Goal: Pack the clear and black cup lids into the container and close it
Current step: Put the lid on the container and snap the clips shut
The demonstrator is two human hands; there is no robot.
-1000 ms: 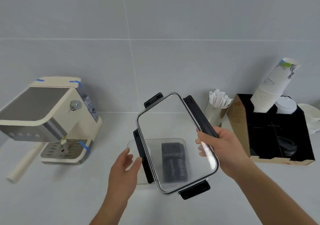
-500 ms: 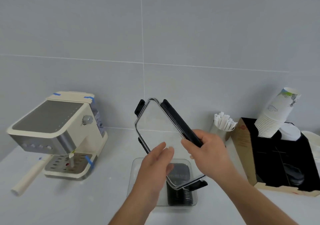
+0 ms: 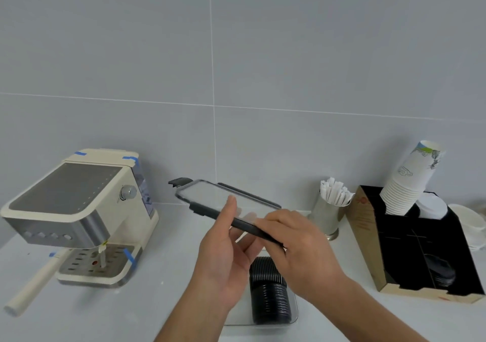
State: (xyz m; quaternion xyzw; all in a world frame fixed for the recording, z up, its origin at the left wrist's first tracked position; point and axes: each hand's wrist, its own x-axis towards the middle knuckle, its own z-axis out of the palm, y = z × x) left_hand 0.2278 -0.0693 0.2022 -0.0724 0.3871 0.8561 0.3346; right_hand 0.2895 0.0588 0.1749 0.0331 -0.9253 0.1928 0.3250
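Both hands hold the clear container lid [image 3: 210, 197] with black latches in the air, nearly flat and tilted down toward me. My left hand [image 3: 223, 260] supports it from below, thumb on the near black latch. My right hand [image 3: 297, 249] grips its near right end. Below them on the counter stands the clear container [image 3: 293, 312], open, with a stack of black cup lids [image 3: 268, 289] lying on its side inside. I cannot make out clear cup lids in it; my hands hide its left part.
A cream espresso machine [image 3: 79, 215] stands at the left. A steel cup of wrapped straws [image 3: 328, 215] is right of the lid. A black cardboard organizer [image 3: 420, 249] with stacked paper cups [image 3: 410, 181] and more black lids sits at the right. Tiled wall behind.
The lid has swung from upright to nearly flat above the container. My left hand moved from the container's side up under the lid. The camera tilted up.
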